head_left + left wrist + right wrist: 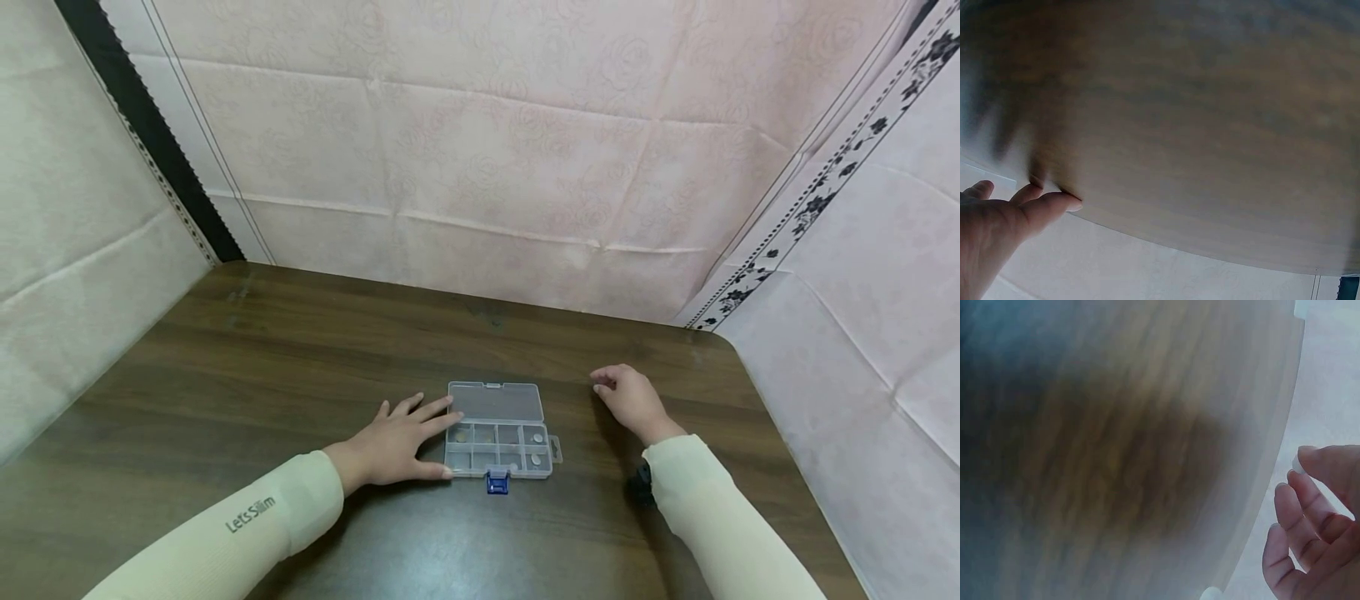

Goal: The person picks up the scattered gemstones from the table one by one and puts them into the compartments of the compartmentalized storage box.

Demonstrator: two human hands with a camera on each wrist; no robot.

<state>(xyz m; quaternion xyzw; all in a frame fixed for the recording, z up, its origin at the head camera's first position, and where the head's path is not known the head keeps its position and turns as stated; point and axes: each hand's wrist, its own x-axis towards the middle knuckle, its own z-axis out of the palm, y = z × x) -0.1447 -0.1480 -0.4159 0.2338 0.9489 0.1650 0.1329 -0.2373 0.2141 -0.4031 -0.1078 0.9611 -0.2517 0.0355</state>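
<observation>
A clear plastic compartment box (498, 450) lies on the table with its lid (495, 402) folded back and a blue latch (497, 482) at the front. White round tablets (537, 438) sit in its right-hand compartments; small yellowish pieces (461, 437) lie in the upper left ones. My left hand (393, 446) is spread at the box's left side, its fingertips over that edge and its thumb by the front corner. To the right of the box, my right hand (630, 402) pinches a small white tablet (1297, 464) between thumb and index finger, above the table.
The dark wooden table (330, 333) has rounded far corners. Pale patterned cloth (495, 158) hangs behind it and along both sides. A clear hanging tab (556, 449) sticks out from the box's right end. A black band (642, 483) is on my right wrist.
</observation>
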